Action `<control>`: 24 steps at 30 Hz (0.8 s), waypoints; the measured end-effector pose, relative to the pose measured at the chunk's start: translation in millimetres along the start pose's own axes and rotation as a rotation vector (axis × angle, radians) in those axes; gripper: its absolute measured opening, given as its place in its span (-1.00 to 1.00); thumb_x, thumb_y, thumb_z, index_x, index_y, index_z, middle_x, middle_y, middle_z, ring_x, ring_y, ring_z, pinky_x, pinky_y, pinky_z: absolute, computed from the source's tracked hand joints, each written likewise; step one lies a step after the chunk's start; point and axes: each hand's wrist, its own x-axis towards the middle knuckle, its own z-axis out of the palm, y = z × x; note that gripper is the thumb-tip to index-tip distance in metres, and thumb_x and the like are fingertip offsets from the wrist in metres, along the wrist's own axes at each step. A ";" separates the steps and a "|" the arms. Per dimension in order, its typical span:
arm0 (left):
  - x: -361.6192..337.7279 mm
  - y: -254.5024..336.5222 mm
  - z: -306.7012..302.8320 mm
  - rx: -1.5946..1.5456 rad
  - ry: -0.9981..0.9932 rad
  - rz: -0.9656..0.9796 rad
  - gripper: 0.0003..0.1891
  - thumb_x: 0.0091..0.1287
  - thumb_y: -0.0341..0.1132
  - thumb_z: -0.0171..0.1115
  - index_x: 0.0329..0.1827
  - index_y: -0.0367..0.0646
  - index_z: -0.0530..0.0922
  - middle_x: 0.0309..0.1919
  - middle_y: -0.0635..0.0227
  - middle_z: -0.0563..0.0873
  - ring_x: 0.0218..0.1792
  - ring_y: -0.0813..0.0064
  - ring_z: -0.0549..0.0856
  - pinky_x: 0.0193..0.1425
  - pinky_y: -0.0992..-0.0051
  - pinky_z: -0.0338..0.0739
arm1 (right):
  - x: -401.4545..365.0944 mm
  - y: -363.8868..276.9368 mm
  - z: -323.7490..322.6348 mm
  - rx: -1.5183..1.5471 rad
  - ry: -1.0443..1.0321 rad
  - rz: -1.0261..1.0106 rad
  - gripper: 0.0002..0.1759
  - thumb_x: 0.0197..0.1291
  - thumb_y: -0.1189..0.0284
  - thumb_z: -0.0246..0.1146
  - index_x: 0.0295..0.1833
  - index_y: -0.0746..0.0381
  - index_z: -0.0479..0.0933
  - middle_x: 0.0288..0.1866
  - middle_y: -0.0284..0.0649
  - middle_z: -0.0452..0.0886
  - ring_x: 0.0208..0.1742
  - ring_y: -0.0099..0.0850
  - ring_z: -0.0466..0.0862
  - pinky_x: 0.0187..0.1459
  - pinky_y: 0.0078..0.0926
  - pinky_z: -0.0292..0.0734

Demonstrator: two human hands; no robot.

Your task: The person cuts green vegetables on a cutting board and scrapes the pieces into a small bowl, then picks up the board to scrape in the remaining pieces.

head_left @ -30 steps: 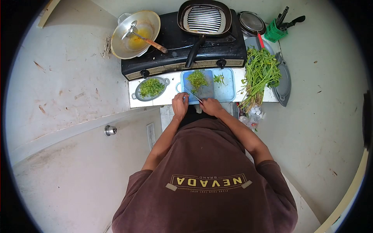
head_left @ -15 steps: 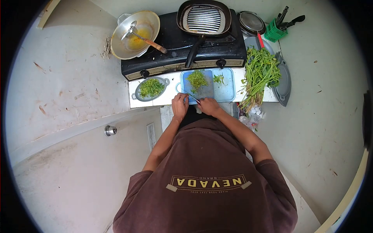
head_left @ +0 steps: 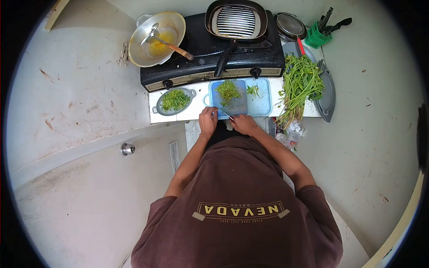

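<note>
My right hand [head_left: 243, 124] is closed round the handle of a small knife [head_left: 223, 111], whose blade points left toward my left hand. At the front left edge of the blue cutting board [head_left: 237, 106], my left hand [head_left: 208, 121] has its fingers bent together; what they hold, if anything, is too small to make out. Chopped greens [head_left: 228, 90] lie in a pile on the board, with a few loose leaves [head_left: 253, 91] on its lighter right part. More chopped greens [head_left: 175, 100] fill a grey oval dish [head_left: 192, 93] to the left.
Behind the board is a black stove [head_left: 196, 62] with a wok [head_left: 135, 46], a ladle in it, and a grill pan [head_left: 262, 23]. A bunch of leafy stems [head_left: 300, 85] lies at the right, near grey plates [head_left: 329, 100] and a green knife basket [head_left: 316, 37].
My right hand and the knife have shifted slightly to the right, and the knife blade shows more clearly. The whole view has moved a little.
</note>
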 end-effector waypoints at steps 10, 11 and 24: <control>-3.6 -0.5 -0.9 0.007 -0.006 -0.003 -0.94 0.35 -0.46 0.37 -0.19 -0.20 0.77 -0.26 0.13 0.76 -0.30 0.04 0.76 -0.15 0.16 0.64 | 10.1 -0.6 6.1 -0.031 0.014 -0.019 -0.55 0.47 0.12 0.18 -0.17 0.33 0.71 -0.30 0.14 0.76 -0.21 0.14 0.79 -0.10 0.10 0.70; -4.6 -0.6 -1.0 0.011 -0.004 -0.009 -0.94 0.35 -0.46 0.37 -0.19 -0.20 0.77 -0.25 0.13 0.77 -0.31 0.05 0.76 -0.15 0.16 0.64 | 7.4 0.9 5.8 -0.034 -0.003 -0.004 -0.54 0.47 0.12 0.18 -0.16 0.33 0.71 -0.30 0.14 0.76 -0.20 0.14 0.79 -0.09 0.10 0.70; -0.4 -1.1 -3.6 -0.012 -0.038 -0.075 -0.94 0.31 -0.45 0.40 -0.21 -0.20 0.77 -0.28 0.13 0.78 -0.33 0.15 0.77 -0.16 0.21 0.66 | -0.7 -3.3 3.1 -0.033 -0.020 0.012 -0.54 0.48 0.11 0.17 -0.10 0.34 0.69 -0.25 0.14 0.77 -0.17 0.11 0.80 -0.06 0.08 0.71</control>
